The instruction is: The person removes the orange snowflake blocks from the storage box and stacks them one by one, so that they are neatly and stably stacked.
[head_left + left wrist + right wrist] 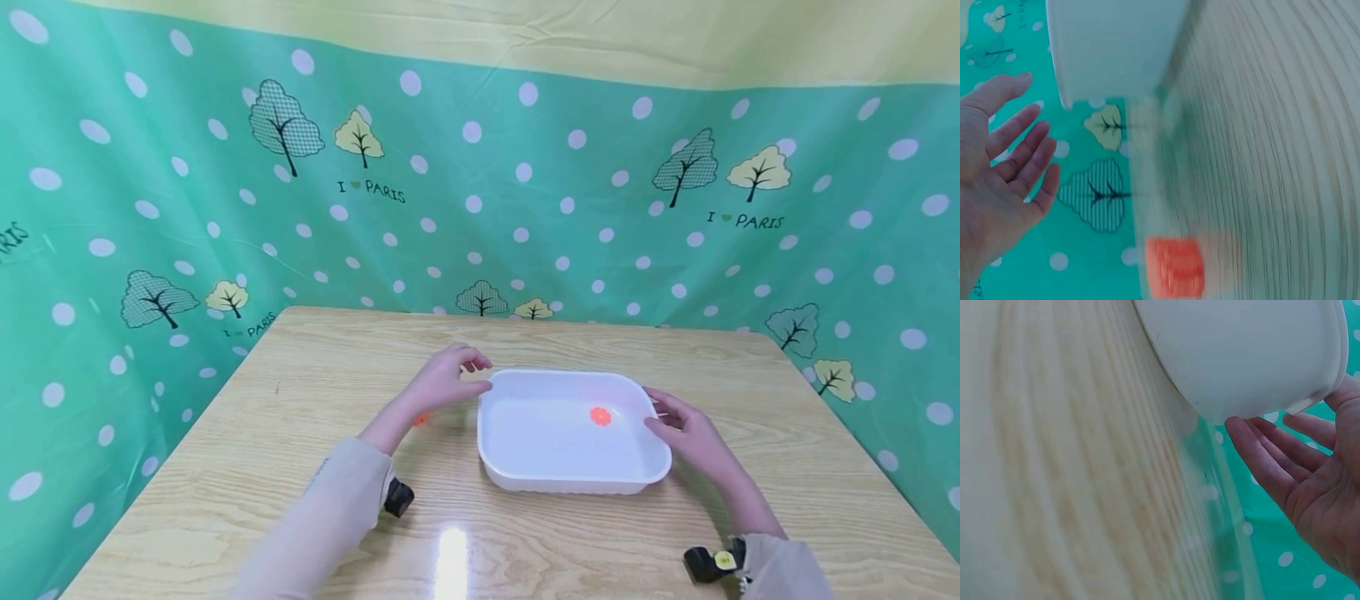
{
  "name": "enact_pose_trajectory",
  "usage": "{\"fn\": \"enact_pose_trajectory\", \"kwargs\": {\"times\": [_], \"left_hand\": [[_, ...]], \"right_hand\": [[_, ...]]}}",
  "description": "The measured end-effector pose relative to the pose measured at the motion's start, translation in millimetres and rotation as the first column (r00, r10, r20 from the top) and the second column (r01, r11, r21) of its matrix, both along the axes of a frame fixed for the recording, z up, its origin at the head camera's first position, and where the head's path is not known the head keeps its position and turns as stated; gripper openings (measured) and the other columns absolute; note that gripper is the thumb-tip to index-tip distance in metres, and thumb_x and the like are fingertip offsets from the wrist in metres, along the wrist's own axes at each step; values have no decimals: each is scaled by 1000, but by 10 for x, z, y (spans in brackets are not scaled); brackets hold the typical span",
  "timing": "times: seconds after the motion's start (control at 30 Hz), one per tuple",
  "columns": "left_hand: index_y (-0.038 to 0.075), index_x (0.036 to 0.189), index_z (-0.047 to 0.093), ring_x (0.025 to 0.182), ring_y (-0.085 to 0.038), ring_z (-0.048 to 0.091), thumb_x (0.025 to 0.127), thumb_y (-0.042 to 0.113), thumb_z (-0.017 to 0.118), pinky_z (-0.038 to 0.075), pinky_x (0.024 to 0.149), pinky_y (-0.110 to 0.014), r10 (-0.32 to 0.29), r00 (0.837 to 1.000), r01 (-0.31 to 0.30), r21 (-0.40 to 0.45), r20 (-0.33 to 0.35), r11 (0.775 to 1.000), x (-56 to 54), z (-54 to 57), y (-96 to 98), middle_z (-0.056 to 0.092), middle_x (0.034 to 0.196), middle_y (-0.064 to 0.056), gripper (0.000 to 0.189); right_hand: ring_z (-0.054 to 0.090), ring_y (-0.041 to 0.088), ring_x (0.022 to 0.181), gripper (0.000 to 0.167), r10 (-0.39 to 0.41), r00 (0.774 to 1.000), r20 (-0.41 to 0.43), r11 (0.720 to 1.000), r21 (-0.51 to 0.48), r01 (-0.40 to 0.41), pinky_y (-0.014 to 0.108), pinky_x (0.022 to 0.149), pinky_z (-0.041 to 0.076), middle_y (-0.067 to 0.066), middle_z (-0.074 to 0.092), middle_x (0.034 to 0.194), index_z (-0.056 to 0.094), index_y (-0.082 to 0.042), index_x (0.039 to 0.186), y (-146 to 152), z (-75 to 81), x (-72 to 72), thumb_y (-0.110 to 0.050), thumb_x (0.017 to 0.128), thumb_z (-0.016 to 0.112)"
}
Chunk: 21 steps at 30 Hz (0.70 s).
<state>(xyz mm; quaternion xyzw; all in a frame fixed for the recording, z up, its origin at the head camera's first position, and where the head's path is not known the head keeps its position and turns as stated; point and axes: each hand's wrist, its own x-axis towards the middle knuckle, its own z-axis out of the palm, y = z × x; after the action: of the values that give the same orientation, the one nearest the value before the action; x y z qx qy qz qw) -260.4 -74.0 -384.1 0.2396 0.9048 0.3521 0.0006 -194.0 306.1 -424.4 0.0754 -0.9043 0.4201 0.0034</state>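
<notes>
A white rectangular plastic basin (555, 483) with rounded corners stands on the wooden table. Inside it, toward the right, lies a small orange flower-shaped piece (601, 416). My left hand (444, 379) is at the basin's left rim with relaxed, slightly bent fingers; the left wrist view shows this hand (1013, 162) apart from the basin wall (1116, 50). At the right side, my right hand (693, 437) holds the rim, thumb over the edge and fingers against the outer wall (1247, 356). A second orange piece (1174, 267), ribbed, lies on the table, mostly hidden behind my left wrist in the head view.
The pale wooden table (585, 550) carries a bright light reflection near its front. A green dotted cloth (480, 175) with printed trees hangs behind the table and at both sides. Each wrist wears a black camera (399, 497).
</notes>
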Motion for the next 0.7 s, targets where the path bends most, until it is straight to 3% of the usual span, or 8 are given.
{"fn": "enact_pose_trajectory", "kwargs": {"times": [0.43, 0.7], "left_hand": [[12, 109, 62, 93, -12, 53, 78, 30, 69, 45, 81, -27, -99, 994, 99, -2, 36, 995, 37, 64, 513, 60, 103, 2, 36], [16, 109, 62, 91, -8, 53, 77, 33, 70, 45, 78, -20, -125, 992, 126, -28, 32, 992, 67, 32, 805, 59, 99, 5, 37]], "right_hand": [[55, 30, 103, 56, 0, 1000, -8, 1000, 0, 0, 15, 79, 44, 20, 54, 118, 39, -4, 136, -22, 48, 22, -33, 91, 54], [55, 30, 103, 56, 3, 1000, -18, 1000, 18, -3, 19, 80, 46, 20, 55, 118, 39, -4, 136, -19, 35, 21, -33, 91, 53]]}}
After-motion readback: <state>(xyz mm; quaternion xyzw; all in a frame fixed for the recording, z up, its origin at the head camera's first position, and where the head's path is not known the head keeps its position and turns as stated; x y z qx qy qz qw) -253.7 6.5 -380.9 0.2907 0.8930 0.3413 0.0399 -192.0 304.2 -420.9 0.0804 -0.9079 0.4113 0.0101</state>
